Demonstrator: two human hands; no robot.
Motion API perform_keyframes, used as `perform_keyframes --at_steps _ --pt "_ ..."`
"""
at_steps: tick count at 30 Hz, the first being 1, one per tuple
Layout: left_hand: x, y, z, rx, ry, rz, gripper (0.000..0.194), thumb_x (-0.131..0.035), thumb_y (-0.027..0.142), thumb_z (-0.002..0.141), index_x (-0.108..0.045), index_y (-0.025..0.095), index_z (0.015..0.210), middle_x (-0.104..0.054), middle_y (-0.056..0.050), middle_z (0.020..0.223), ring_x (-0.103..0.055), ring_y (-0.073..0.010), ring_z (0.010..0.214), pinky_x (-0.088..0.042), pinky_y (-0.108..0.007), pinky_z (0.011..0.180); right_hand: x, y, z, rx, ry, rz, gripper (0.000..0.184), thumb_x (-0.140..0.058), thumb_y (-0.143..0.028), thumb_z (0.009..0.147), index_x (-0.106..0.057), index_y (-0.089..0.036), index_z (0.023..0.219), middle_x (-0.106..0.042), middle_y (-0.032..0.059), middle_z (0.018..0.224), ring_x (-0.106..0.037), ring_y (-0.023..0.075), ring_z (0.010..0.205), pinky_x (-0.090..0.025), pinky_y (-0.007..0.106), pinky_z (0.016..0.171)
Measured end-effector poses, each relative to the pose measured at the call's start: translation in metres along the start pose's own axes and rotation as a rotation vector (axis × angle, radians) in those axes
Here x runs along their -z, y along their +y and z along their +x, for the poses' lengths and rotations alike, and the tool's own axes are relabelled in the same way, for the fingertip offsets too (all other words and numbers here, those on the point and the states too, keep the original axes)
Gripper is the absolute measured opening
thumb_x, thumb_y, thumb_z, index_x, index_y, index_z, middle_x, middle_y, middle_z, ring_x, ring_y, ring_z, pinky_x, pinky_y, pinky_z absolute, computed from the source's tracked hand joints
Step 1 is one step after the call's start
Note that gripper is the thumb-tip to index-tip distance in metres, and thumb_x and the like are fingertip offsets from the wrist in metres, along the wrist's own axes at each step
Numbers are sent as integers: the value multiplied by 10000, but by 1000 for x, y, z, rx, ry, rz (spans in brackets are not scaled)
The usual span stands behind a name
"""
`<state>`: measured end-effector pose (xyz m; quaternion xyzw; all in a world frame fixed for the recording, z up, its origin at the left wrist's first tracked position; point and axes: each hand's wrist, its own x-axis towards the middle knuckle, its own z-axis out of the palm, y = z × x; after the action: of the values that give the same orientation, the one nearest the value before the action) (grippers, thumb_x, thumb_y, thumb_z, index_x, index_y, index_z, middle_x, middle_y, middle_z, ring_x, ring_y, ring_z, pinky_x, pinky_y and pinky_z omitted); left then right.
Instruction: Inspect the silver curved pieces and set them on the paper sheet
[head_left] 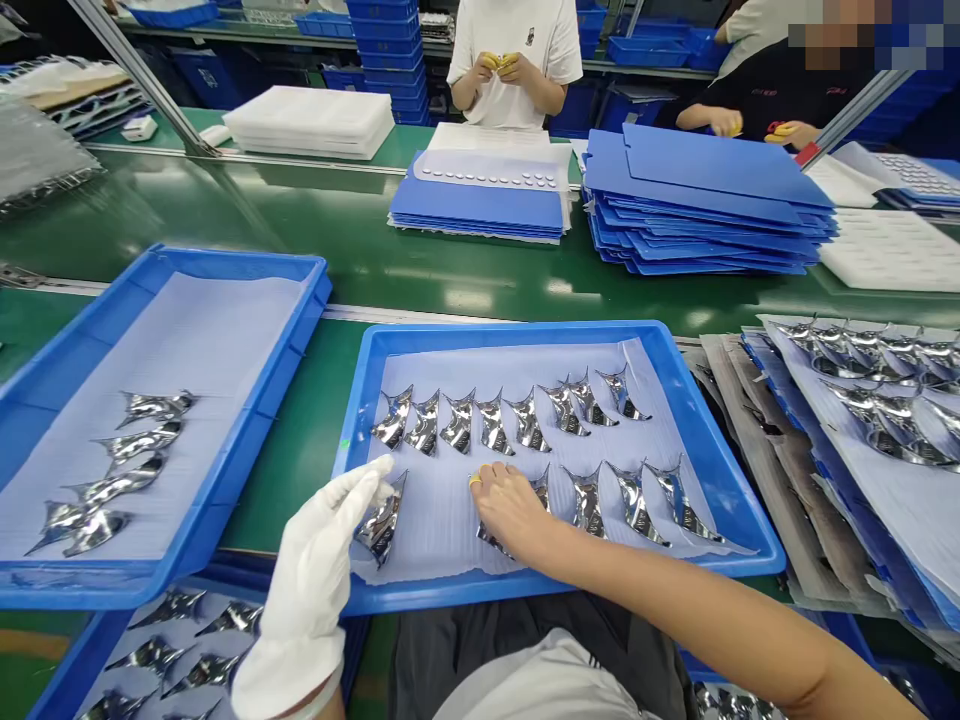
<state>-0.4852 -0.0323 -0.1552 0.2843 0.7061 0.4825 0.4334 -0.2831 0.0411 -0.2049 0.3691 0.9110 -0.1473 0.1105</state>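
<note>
My left hand (315, 570), in a white glove, is closed at the left end of the middle blue tray (540, 335). Its fingers are on a shiny chrome part with pointed corners (384, 525), partly hidden by the glove. My bare right hand (514, 510) reaches into the same tray, fingers curled down over another chrome part (493, 541) that is mostly covered by the hand. Similar chrome parts lie in two rows on the tray's white liner (442, 520), the back row (457, 422) running nearly the full width.
A second blue tray (247, 440) at left holds several chrome parts (142, 440); another tray with parts sits below it. Layered sheets with chrome parts (900, 420) stand at right. Across the green bench (360, 250) are blue sheets (705, 200), white foam (311, 120) and co-workers.
</note>
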Motion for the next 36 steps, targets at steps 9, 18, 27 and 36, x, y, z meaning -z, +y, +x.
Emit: perform_keyframes --at_steps 9,18,27,36 --pt "-31 0 0 -50 -175 -31 442 -663 483 853 -703 174 1168 -725 -91 1117 -649 -211 977 -502 -292 885 -5 21 -4 38 98 -15 213 -582 57 795 -623 -105 927 -653 131 920 -633 246 869 -506 328 705" --pt "-45 12 -10 -84 -477 -42 423 -672 370 878 -641 260 1286 -623 -61 1362 -575 -232 1242 -422 -334 1086 33 19 -38 341 777 538 222 -460 -128 986 -599 -171 1153 -638 70 873 -604 169 826 -533 296 728" --pt "-71 21 -30 -90 -399 -288 365 -714 285 856 -693 299 1220 -694 -42 1251 -672 -189 1006 -540 -253 856 58 8 -74 251 801 754 208 -481 -234 1006 -593 -182 1173 -686 51 841 -612 163 740 -519 281 673" --pt "-69 18 -33 -132 -444 -241 366 -717 281 850 -698 294 1215 -728 -15 915 -610 -133 772 -508 -223 756 61 6 -89 315 753 790 174 -494 -222 1006 -644 -151 954 -656 21 684 -516 121 574 -441 249 582"
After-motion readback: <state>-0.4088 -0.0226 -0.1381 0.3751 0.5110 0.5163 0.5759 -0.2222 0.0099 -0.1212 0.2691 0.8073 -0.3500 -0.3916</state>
